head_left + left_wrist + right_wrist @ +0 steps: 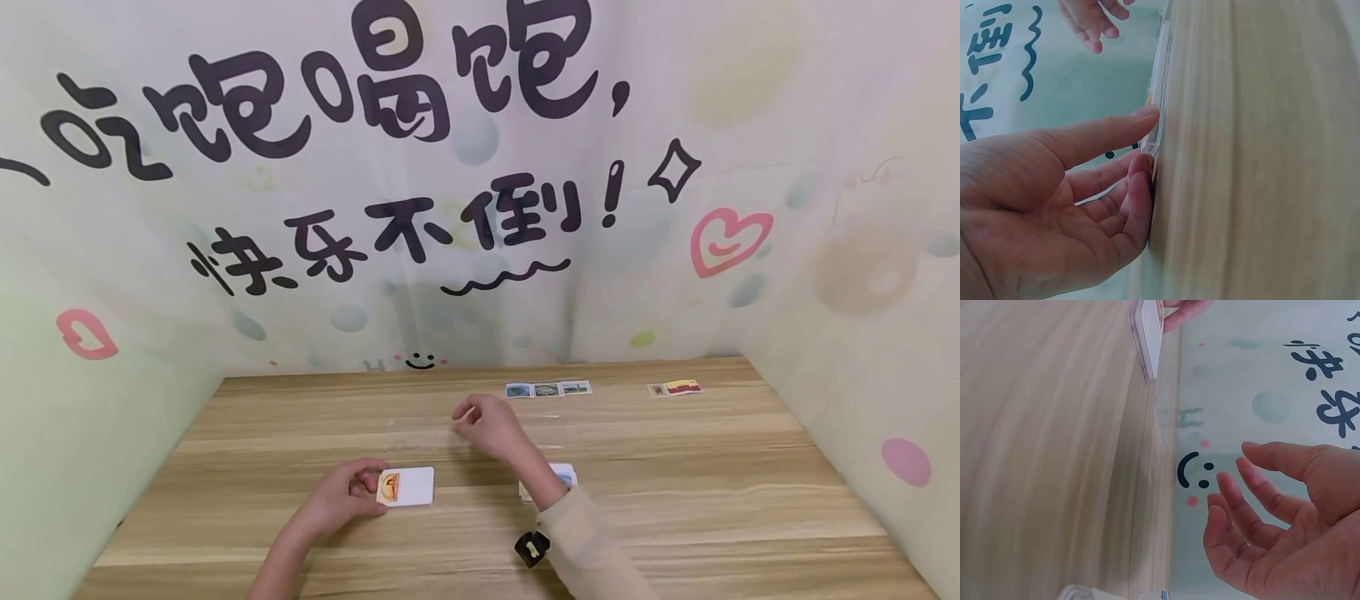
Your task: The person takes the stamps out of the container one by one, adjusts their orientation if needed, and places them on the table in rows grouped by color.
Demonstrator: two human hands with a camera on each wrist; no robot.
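My left hand (341,500) holds the left end of a shallow clear case (1161,84) lying on the wood table. Its thumb lies over the top edge and its other fingers are curled by the near end. In the case are white cards (416,486), with a small orange picture card (389,487) at the left. My right hand (491,427) hovers over a clear plastic sheet or tray (420,433), its fingers loosely bent with nothing between them. In the right wrist view the fingers (1238,519) stand apart from the table.
Another stack with a blue picture (564,475) lies partly behind the right forearm. Three small picture cards (547,390) lie in a row at the back, with two more picture cards (682,388) farther right. A printed curtain (480,317) borders the table (675,500).
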